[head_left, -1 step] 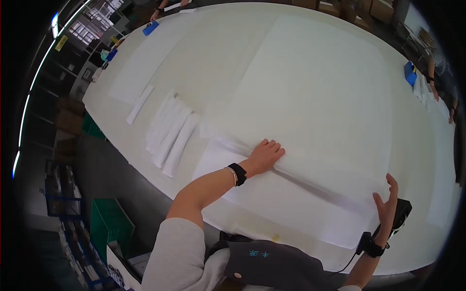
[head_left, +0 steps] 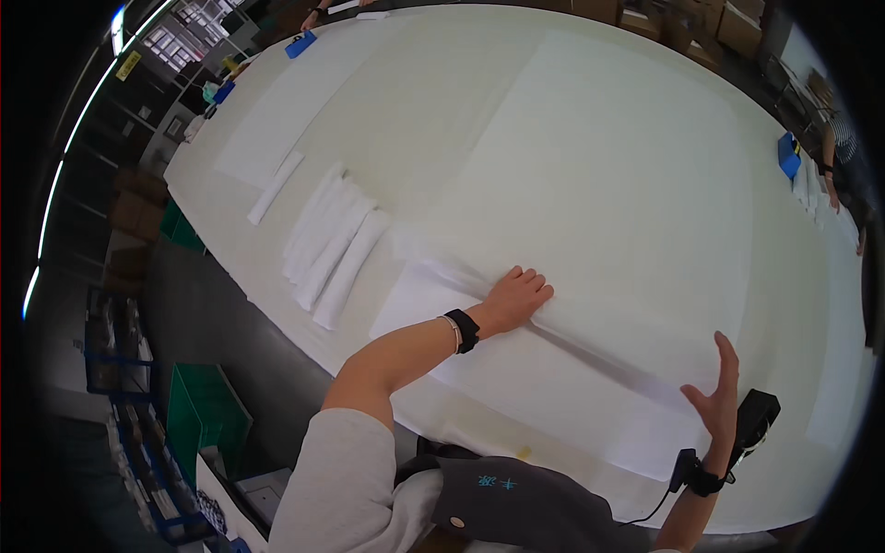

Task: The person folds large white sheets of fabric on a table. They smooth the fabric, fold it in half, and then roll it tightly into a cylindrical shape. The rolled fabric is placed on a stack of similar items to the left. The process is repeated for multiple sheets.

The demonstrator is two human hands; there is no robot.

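Observation:
My left hand [head_left: 521, 300] rests on the fold of a thin white sheet [head_left: 581, 415], its fingers bent over the folded band. The sheet lies on the large pale table near my body. My right hand [head_left: 714, 392] is open above the sheet's right end, thumb and fingers spread with nothing between them. Just right of that hand is a black device [head_left: 756, 415] with a cord. Several white rolled or folded strips [head_left: 332, 240] lie side by side left of the sheet, and a single strip [head_left: 275, 189] lies farther left.
Co-workers' arms show at the far left edge [head_left: 313, 14] and right edge [head_left: 834, 175] of the table, near blue holders [head_left: 788, 155]. A green bin [head_left: 203, 415], blue racks [head_left: 120, 387] and cardboard boxes [head_left: 138, 212] stand on the floor at left.
My right hand has moved left over the sheet, its fingers still spread. My left hand stays on the fold. The view has shifted slightly.

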